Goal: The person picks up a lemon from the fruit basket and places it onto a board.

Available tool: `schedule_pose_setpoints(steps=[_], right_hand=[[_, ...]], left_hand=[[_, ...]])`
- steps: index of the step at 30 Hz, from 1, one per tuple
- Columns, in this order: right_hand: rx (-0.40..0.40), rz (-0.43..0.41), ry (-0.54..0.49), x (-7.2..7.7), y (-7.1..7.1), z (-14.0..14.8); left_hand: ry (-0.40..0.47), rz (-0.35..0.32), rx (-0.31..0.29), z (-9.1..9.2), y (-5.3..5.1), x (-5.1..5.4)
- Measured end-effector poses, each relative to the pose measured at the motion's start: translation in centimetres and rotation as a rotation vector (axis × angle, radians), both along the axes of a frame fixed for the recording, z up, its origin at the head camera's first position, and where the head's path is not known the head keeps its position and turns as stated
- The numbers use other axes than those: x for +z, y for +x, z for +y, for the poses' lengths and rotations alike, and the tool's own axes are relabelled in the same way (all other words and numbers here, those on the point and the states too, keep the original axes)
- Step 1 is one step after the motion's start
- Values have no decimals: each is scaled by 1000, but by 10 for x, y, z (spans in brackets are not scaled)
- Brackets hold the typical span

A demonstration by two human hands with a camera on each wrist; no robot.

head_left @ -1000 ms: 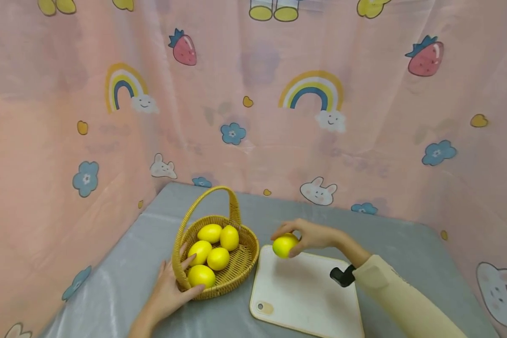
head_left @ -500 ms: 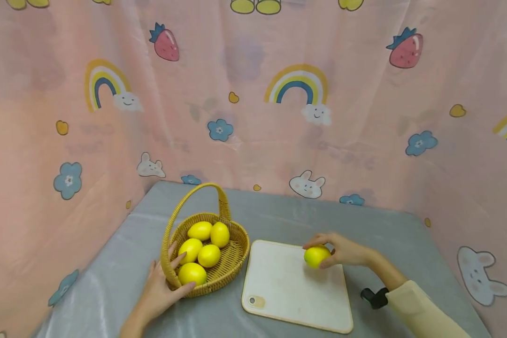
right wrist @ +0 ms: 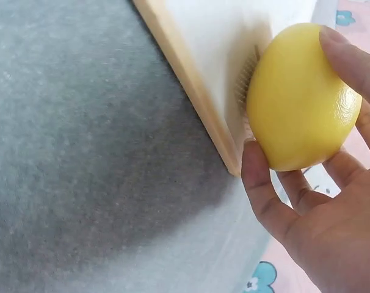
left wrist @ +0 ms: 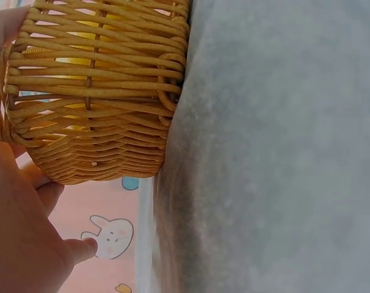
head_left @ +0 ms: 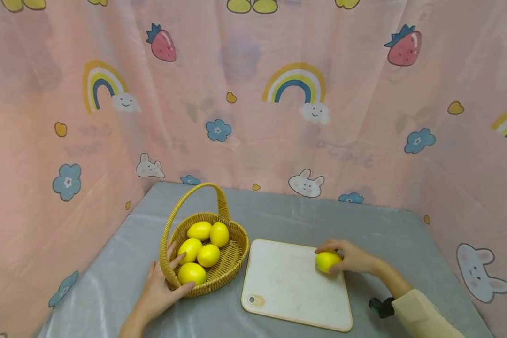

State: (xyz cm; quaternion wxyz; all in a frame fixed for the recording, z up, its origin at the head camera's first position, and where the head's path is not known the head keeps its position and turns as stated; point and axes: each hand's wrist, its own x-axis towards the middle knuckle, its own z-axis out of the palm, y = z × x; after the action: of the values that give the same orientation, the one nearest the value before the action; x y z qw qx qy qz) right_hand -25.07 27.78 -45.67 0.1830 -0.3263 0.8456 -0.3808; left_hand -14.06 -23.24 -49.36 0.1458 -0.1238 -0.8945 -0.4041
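Note:
My left hand (head_left: 157,287) holds the near left side of a yellow wicker basket (head_left: 232,271), its fingers over the rim by the handle and its thumb along the front edge. Several yellow lemons (head_left: 209,255) lie inside. In the left wrist view the basket's woven side (left wrist: 99,91) stands on the cloth. Far to the right, my right hand (head_left: 355,258) grips another lemon (head_left: 326,261) with thumb and fingertips. That lemon is over the back right corner of a white cutting board (head_left: 295,286); whether it touches the board I cannot tell.
Grey cloth (head_left: 279,211) covers the table. A pink printed curtain (head_left: 253,155) encloses its back and sides. The cutting board lies just right of the basket. A black wrist camera (head_left: 381,307) hangs beneath the right forearm.
My right hand has carried its lemon rightward, from near the basket to the board's back right corner, and lowered it. My left hand has stayed on the basket. The head view shifted slightly.

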Motion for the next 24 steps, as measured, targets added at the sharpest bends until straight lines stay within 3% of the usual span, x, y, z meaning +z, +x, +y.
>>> schedule_pose_setpoints(steps=[24], right_hand=[[-39, 2, -17, -6, -2, -3]], left_hand=[[10, -5, -1, -1, 0, -2]])
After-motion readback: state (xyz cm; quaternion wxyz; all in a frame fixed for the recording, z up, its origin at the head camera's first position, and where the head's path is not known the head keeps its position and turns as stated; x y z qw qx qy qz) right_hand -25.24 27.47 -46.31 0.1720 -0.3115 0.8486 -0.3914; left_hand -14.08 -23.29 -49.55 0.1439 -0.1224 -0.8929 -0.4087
